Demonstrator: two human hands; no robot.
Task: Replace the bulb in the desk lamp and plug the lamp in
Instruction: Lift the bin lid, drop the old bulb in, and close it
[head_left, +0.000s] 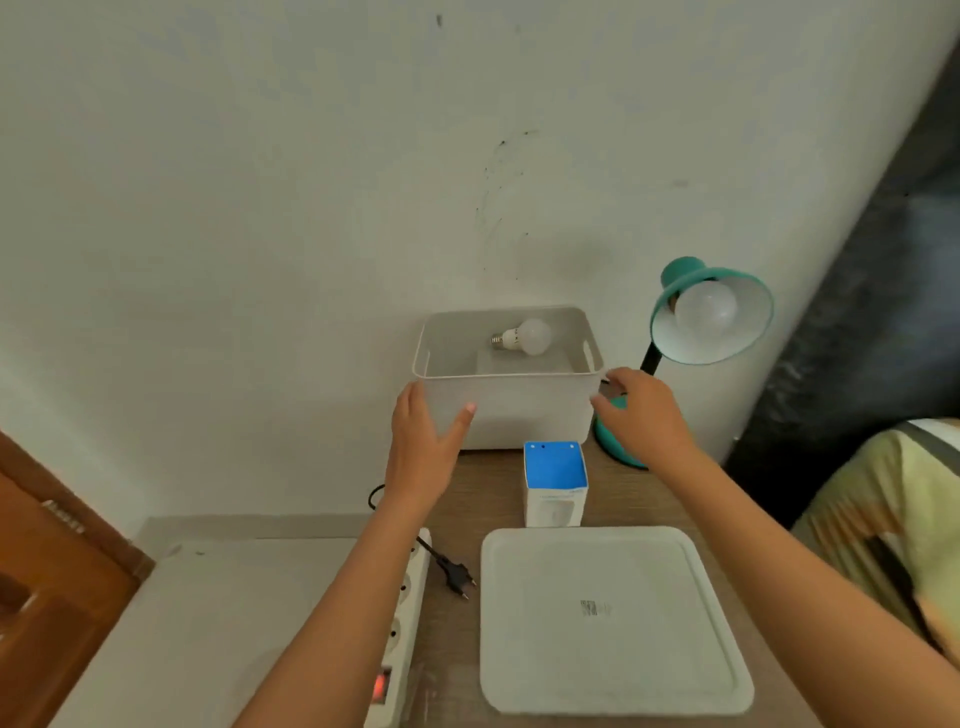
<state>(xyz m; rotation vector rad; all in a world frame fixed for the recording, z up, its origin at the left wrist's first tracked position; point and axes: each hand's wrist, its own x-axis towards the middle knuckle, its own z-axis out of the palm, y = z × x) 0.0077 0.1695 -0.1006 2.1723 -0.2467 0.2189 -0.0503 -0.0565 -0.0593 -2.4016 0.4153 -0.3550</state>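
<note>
A teal desk lamp (711, 317) stands at the back right with a white bulb (706, 310) in its shade. A loose white bulb (524, 336) lies inside an open white bin (511, 402) by the wall. My left hand (423, 447) is open, palm against the bin's left front corner. At the bin's right side, my right hand (644, 413) is open with spread fingers, partly hiding the lamp's teal base (608, 441). The lamp's black plug (460, 577) lies unplugged on the desk beside a white power strip (402, 623) whose red switch glows.
A blue and white bulb box (555, 483) stands upright in front of the bin. The bin's white lid (613, 618) lies flat on the wooden desk near me. A wooden door (47, 571) is at the left, and dark fabric (883, 291) at the right.
</note>
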